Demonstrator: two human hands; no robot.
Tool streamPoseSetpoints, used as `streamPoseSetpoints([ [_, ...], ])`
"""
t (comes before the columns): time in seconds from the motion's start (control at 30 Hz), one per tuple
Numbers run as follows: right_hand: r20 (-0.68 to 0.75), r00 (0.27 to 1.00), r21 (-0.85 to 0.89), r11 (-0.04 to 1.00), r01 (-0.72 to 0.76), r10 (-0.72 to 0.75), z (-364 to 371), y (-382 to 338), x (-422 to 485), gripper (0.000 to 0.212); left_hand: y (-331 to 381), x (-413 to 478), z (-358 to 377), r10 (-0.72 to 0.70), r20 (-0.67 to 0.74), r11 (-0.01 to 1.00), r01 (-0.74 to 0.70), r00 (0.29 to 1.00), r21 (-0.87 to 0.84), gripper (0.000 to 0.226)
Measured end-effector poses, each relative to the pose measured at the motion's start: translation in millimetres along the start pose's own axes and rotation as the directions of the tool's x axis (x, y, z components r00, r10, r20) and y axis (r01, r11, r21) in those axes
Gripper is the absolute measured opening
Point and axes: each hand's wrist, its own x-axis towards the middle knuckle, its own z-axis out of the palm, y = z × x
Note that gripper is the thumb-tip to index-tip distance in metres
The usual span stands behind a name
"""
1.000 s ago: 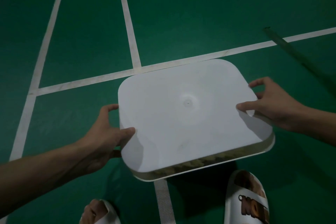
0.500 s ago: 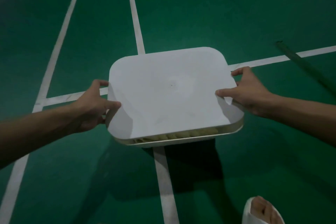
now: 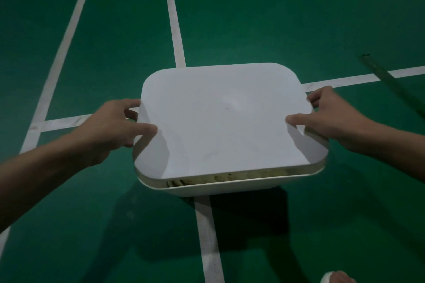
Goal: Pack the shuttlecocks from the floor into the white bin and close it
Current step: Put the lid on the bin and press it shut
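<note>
I pinch the lid's (image 3: pixel 225 122) side edges with left hand (image 3: pixel 110 128) and right hand (image 3: pixel 331 119); its near edge gapes above the white bin's (image 3: pixel 230 188) shuttlecocks (image 3: pixel 220 178); open floor (image 3: pixel 253 18) around.

1. Lid (image 3: pixel 220 119): white, flat, rounded rectangle, plain top. It sits over the bin but is not seated, with a gap open along the near edge. The left hand (image 3: pixel 110 126) and right hand (image 3: pixel 331 117) grip its two sides, thumbs on top.
2. White bin (image 3: pixel 230 187): mostly hidden under the lid, only the near rim and a bit of wall show. It stands upright on the green floor (image 3: pixel 253 18), over a white court line (image 3: pixel 207 236).
3. Shuttlecocks (image 3: pixel 220 177): yellowish and dim, seen in the gap and packed inside the bin. Count unclear.
</note>
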Motion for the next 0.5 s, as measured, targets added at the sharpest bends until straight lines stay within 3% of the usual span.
streamPoseSetpoints([
  [0.1,0.010,1.000,-0.025,1.000,0.007,-0.007,-2.3,-1.8,-3.4,0.064,-0.3,-4.3,-3.4,0.020,0.006,0.997,-0.020,1.000,0.069,0.071],
  [0.27,0.010,1.000,-0.063,0.998,0.011,-0.010,-10.2,-3.6,-9.4,0.056,-0.2,-11.3,-4.5,0.035,0.017,0.999,-0.035,0.999,0.032,0.065],
  [0.5,0.030,0.999,-0.127,0.991,0.029,-0.025,-7.1,0.9,-22.6,0.065,-9.7,-14.7,-3.7,0.098,0.059,0.972,-0.108,0.993,0.211,0.059],
])
